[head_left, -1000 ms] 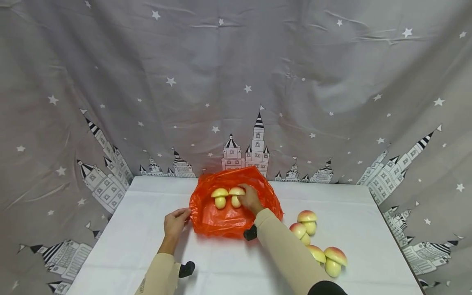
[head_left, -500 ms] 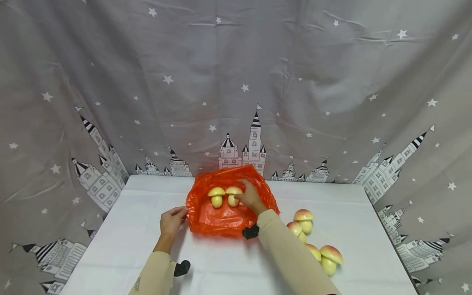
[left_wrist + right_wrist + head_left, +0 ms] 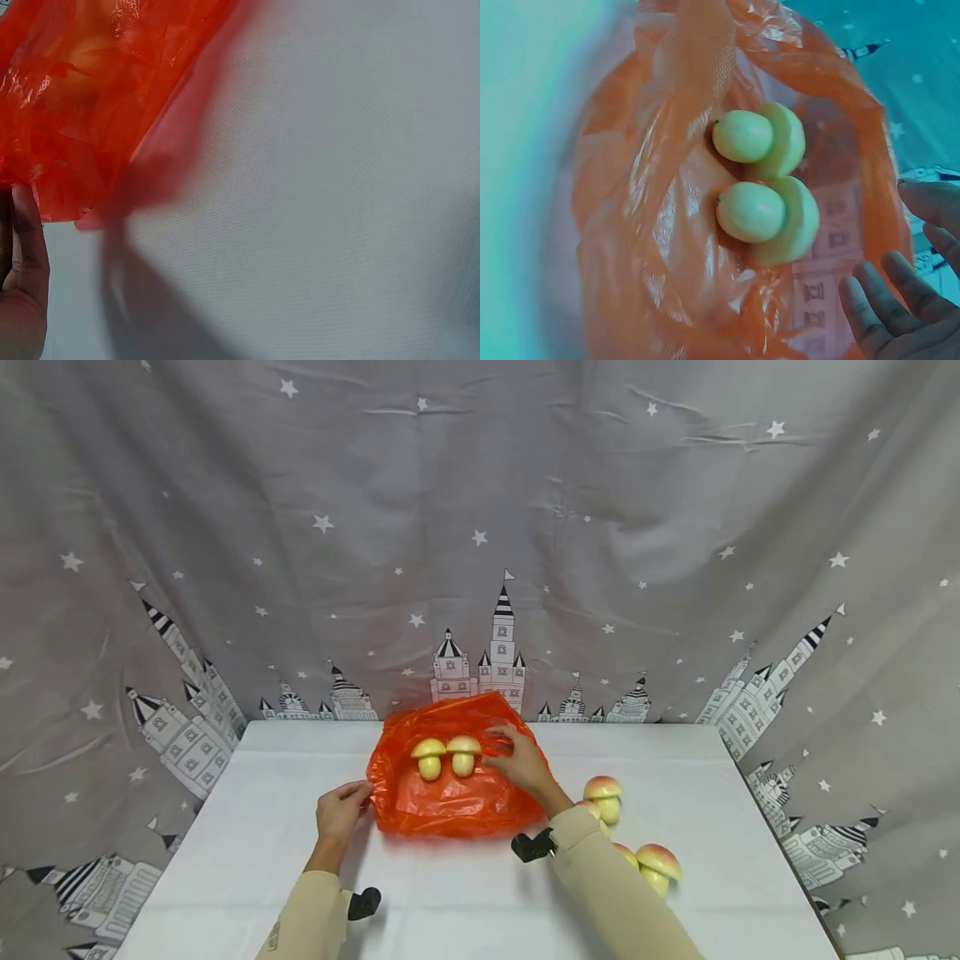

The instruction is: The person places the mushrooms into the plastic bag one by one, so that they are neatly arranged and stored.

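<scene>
A red plastic bag (image 3: 461, 817) lies spread open on the white table. Two yellow toy mushrooms, a left one (image 3: 429, 760) and a right one (image 3: 463, 757), rest side by side in it. With thumb and fingers my left hand (image 3: 339, 814) pinches the bag's left edge; in the left wrist view that hand is partly cut off at the frame's side. My right hand (image 3: 525, 767) is over the bag's right part, beside the right mushroom and apart from it. The right wrist view shows its fingers (image 3: 907, 289) spread, holding nothing.
Several more toy mushrooms (image 3: 602, 797) with reddish caps lie to the bag's right, some partly behind my right sleeve (image 3: 607, 877). A grey curtain (image 3: 480, 468) printed with castles and stars hangs behind the table.
My right hand has let go of the right mushroom, drawn off it to the right and spread its fingers. The left hand keeps its pinch on the bag. The head view has shifted slightly.
</scene>
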Tool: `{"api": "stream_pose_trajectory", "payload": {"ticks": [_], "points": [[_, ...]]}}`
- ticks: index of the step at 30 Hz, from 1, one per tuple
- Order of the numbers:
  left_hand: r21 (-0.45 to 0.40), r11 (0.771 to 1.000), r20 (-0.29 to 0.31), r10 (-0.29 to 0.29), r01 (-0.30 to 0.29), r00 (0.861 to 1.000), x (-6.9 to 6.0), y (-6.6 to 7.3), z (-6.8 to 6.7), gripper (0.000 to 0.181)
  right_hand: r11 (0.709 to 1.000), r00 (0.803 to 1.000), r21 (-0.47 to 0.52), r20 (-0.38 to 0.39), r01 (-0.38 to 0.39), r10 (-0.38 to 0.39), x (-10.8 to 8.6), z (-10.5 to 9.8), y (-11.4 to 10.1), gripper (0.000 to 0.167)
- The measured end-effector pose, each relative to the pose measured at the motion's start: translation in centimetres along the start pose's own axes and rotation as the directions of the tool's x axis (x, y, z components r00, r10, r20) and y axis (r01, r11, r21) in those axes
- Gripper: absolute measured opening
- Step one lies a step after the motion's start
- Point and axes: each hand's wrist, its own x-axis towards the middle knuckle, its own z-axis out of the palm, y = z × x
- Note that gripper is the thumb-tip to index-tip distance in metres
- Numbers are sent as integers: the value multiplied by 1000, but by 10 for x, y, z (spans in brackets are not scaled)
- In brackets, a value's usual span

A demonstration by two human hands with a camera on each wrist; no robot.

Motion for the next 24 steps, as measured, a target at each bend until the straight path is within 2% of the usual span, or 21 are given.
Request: {"api": "stream_pose_trajectory", "payload": {"ticks": [7, 15, 21, 24], "points": [[-20, 999, -47, 36, -37, 998, 1, 1, -8, 35, 995, 1000, 101, 9, 0, -1, -23, -14, 7, 48], [3, 1000, -37, 9, -9, 999, 2, 5, -9, 35, 987, 999, 154, -29, 32, -27, -61, -46, -6, 46], [0, 1000, -21, 2, -2, 1000, 2, 5, 0, 36, 990, 987, 112, -143, 86, -69, -75, -75, 16, 44], [5, 1000, -20, -16, 16, 1000, 1, 4, 1, 37, 996, 980, 66, -193, 54, -40, -80, -88, 27, 44]]}}
